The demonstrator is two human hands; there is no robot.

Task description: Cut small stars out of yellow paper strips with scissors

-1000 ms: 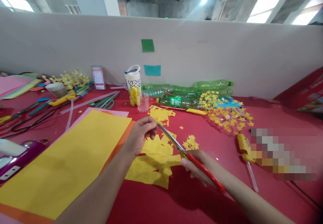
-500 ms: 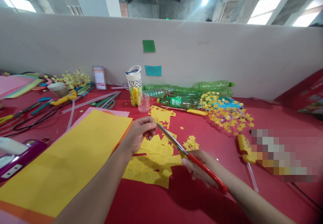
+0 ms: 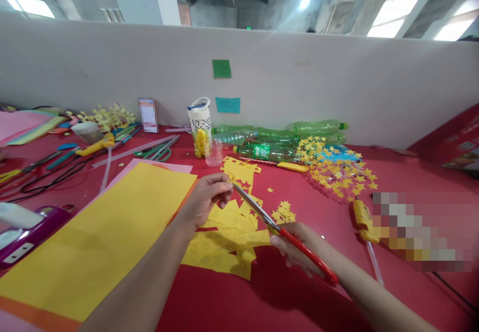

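My left hand [image 3: 209, 195] pinches a yellow scrap [image 3: 231, 177], likely steadying it for the scissors [image 3: 266, 218] my right hand [image 3: 305, 237] grips, pointing toward ten o'clock.

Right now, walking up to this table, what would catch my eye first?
Probably the red-handled scissors in the right hand, their tips by a tiny yellow piece pinched in the left hand. Next, the big yellow sheet at the left, over orange and pink ones. Then the spread of yellow stars farther back on the right, near green bottles.
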